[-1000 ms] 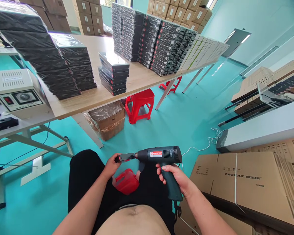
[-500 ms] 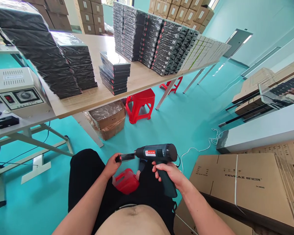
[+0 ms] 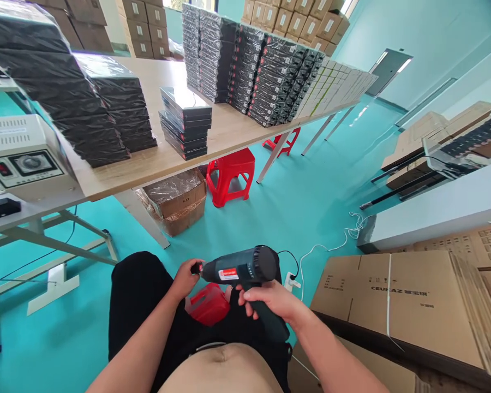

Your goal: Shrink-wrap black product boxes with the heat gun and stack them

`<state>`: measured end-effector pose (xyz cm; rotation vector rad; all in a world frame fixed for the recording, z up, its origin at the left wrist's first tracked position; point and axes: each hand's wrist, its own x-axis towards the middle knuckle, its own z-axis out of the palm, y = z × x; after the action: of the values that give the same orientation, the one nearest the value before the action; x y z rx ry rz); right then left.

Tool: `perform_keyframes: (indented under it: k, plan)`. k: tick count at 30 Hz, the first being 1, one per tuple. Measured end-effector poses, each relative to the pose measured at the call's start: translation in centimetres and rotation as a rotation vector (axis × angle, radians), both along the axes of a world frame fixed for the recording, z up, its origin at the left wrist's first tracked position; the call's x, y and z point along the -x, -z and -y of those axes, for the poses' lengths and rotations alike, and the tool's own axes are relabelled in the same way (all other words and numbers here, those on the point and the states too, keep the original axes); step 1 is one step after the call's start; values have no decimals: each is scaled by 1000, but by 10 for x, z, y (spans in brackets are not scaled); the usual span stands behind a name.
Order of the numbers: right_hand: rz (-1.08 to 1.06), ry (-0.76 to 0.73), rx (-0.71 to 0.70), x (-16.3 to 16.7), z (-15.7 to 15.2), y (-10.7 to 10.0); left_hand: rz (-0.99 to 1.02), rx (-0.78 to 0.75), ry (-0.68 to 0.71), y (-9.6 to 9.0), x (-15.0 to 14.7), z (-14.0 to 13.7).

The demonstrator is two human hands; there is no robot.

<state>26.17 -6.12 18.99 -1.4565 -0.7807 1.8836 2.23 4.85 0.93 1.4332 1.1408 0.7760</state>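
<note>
My right hand (image 3: pixel 265 300) is wrapped round the grip of a dark heat gun (image 3: pixel 233 267) with a red and white label. The gun lies across my lap, its nozzle pointing left. My left hand (image 3: pixel 186 277) is closed on a small black box (image 3: pixel 196 268), mostly hidden now behind the nozzle, which is right at it. Whether nozzle and box touch, I cannot tell. Below them, between my legs, a red plastic stool (image 3: pixel 209 305) shows.
Ahead stands a wooden table (image 3: pixel 147 177) with a short stack of wrapped black boxes (image 3: pixel 184 128) and taller stacks behind. A control unit (image 3: pixel 27 155) is at left. Flattened cartons (image 3: pixel 384 295) lie at right, near a white power strip (image 3: pixel 291 283) and a cord on the floor.
The heat gun has moved left and tilted, its nozzle now covering most of the small box. My view has shifted slightly right, and the power strip has come into sight.
</note>
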Motion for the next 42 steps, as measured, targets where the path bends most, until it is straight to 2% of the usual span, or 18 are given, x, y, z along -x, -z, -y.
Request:
perform_keyframes:
  k: [4,9,11,15,18,21,25,28,31,36,38,42]
  plan:
    - [54,60,-57,10,-5,-4,46,68,-68,-2,0,0]
    - [19,-64,-69,16,-9,-10,51,97,-64,-2,0,-1]
    - [50,2,-70,14,-12,-9,31,66,-49,1,1,-2]
    - [196,230,5,-7,-13,1,43,77,-59,5,4,-2]
    - [128,158,38,-21,-6,7,30,77,-74,4,5,-2]
    - [15,128,-10,-20,0,9,-33,77,-55,2,3,-3]
    - [120,230,9,-10,0,8,-21,59,-23,2,2,-3]
    - [77,128,46,-4,1,4,12,52,-57,2,2,-3]
    - [-47,87,-9,3,1,1,144,153,-131,0,0,-2]
    - [14,332,3,-11,-8,3,424,466,-325,-1,3,-1]
    - [-14,320,15,-21,-10,2,495,531,-380,3,5,-3]
    - [-128,225,-46,-18,-12,-7,617,659,-384,11,5,-5]
